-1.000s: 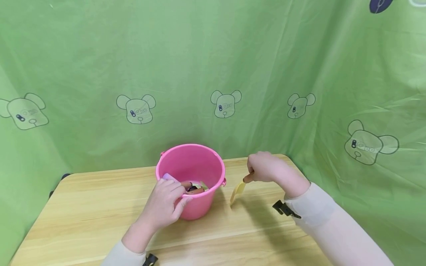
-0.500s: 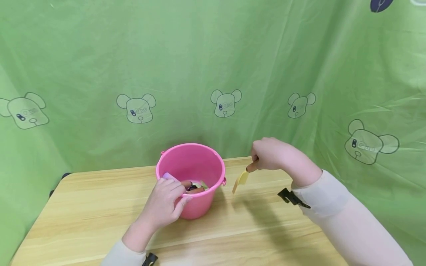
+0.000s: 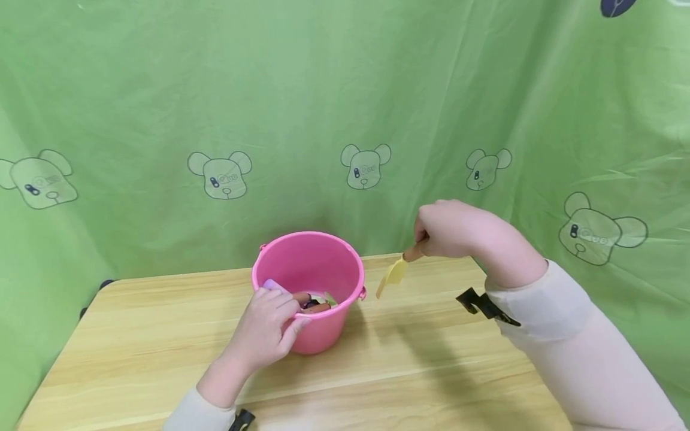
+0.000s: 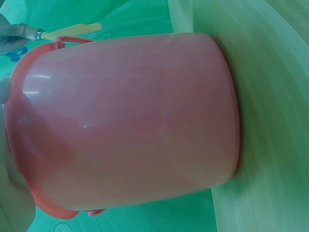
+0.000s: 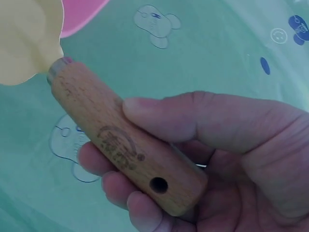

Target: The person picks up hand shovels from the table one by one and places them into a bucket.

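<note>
A pink bucket [image 3: 323, 332] stands upright on the wooden table. My left hand [image 3: 261, 332] grips its near-left rim, thumb outside and fingers over the edge. Inside lie wooden handles [image 3: 317, 308], a purple piece [image 3: 274, 286] by my fingers, and something green [image 3: 330, 299]; the rest is hidden by the rim and hand. To the right of the bucket, my right hand [image 3: 453, 230] holds a small yellow trowel [image 3: 395, 272] above the table, blade tilted down. In the right wrist view, thumb and fingers wrap its wooden handle [image 5: 120, 130].
The wooden table [image 3: 145, 335] extends around the bucket on both sides. A green curtain [image 3: 291, 108] with bear-head prints hangs behind the table and along its sides. Each sleeve carries a black strap buckle [image 3: 485, 305] near the wrist.
My right hand has risen and shifted rightward, lifting the trowel away from the tabletop. The left hand and the bucket have stayed in place.
</note>
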A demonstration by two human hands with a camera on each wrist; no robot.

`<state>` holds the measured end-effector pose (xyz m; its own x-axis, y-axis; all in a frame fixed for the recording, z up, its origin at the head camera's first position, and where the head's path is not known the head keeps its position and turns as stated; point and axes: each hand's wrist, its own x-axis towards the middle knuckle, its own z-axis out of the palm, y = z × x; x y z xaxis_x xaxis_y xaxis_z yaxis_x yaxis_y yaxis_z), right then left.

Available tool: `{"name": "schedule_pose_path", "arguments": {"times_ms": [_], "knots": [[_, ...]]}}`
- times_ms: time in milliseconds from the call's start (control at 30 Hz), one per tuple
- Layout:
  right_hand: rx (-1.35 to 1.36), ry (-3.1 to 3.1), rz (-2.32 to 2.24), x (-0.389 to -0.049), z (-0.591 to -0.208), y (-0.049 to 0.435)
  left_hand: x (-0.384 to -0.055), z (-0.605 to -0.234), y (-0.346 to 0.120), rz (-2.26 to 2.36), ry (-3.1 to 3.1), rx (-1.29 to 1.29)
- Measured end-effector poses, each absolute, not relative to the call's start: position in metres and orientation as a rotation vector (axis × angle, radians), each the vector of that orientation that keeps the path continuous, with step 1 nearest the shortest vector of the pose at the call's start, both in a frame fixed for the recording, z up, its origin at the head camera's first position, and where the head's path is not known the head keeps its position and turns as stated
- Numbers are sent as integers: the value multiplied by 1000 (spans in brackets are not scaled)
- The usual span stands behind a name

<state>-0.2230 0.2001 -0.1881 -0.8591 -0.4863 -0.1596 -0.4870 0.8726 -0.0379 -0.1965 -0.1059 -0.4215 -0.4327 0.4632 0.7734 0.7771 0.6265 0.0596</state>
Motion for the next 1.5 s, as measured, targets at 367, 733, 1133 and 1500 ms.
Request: {"name": "schedule_pose_path", "arguments": {"times_ms": [367, 733, 1133, 1500], "knots": [[-700, 2930, 23, -211, -163, 194, -196, -420, -106, -538, -2121, -959], [-694, 2972, 27, -205, -146, 186, -195, -420, -105, -564, -2098, -971], [-750, 3016, -67, -204, -150, 167, -195, -419, -104, -576, -2104, -973], [-728, 2981, -115, -216, -172, 143, -196, -420, -104, -577, -2084, -979]]}}
